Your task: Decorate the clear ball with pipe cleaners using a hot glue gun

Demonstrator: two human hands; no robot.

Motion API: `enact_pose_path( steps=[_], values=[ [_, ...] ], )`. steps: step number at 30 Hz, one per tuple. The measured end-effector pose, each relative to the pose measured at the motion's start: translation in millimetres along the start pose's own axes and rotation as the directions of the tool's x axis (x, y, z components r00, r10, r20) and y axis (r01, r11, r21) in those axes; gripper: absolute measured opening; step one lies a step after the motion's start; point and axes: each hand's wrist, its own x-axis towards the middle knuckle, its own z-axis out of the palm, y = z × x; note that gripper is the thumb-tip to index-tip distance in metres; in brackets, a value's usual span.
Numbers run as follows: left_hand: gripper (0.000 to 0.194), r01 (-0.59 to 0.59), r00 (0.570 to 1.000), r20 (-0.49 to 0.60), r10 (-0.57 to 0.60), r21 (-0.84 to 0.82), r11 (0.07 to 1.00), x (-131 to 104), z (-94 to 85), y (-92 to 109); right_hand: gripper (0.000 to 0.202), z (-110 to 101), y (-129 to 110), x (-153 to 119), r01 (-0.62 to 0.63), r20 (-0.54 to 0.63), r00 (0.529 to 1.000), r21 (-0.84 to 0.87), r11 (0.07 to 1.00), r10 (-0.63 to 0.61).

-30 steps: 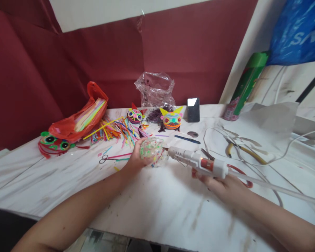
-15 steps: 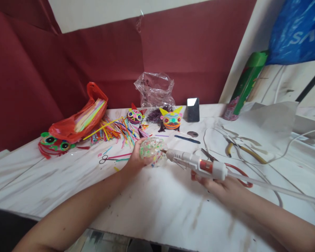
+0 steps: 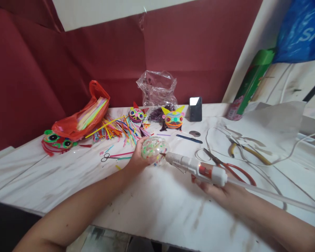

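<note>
A clear round ball [image 3: 155,148] with green, red and blue specks is gripped by my left hand [image 3: 139,154] on its left side. My right hand [image 3: 212,187] is wrapped round a white glue gun [image 3: 190,166], its long translucent glue stick [image 3: 273,197] trailing out of the back. The gun's nozzle tip is at the right side of the ball; whether it touches cannot be made out. Just right of the gun lie orange-handled scissors [image 3: 231,168]. Small dark scissors [image 3: 106,157] and loose pipe cleaners [image 3: 122,154] are left of my left hand.
Colourful animal-faced figures [image 3: 172,118] stand at the back near a clear plastic bag [image 3: 157,87] and a phone [image 3: 195,109]. A red bag [image 3: 78,127] of pipe cleaners lies left. At right are yellow-handled pliers [image 3: 257,155], a white cable [image 3: 286,159] and a green spray can [image 3: 252,84].
The view has shifted slightly, so most things appear a little further right. The glue gun's nozzle sits slightly lower and closer against the ball. Both hands keep their hold.
</note>
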Motion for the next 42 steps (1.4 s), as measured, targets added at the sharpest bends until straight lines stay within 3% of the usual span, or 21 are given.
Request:
enact_pose_path(
  steps=[10, 23, 33, 38, 42],
  values=[
    [0.076, -0.004, 1.000, -0.007, 0.004, -0.012, 1.000, -0.5, 2.1, 2.5, 0.013, -2.4, -5.0, 1.0, 0.006, 0.053, 0.999, -0.006, 1.000, -0.005],
    [0.077, 0.019, 1.000, 0.006, -0.019, -0.048, 0.999, -1.9, 1.9, 5.0, 0.018, -4.4, -8.8, -0.2, -0.062, -0.060, 0.996, -0.057, 0.996, 0.059],
    [0.078, 0.009, 1.000, 0.017, -0.008, -0.058, 0.998, -1.8, 1.6, 4.7, 0.017, -5.3, -7.1, 0.4, -0.036, -0.052, 0.998, -0.050, 0.998, 0.033],
    [0.079, 0.021, 1.000, -0.009, -0.021, -0.034, 0.999, -2.2, 3.1, 4.5, 0.016, -3.5, -5.2, 2.0, -0.002, 0.033, 0.999, -0.030, 1.000, 0.003],
    [0.077, 0.025, 1.000, -0.002, -0.025, -0.053, 0.998, -1.0, 2.2, 4.2, 0.015, -3.1, -5.1, 0.1, -0.047, -0.024, 0.999, -0.037, 0.998, 0.046]
  ],
)
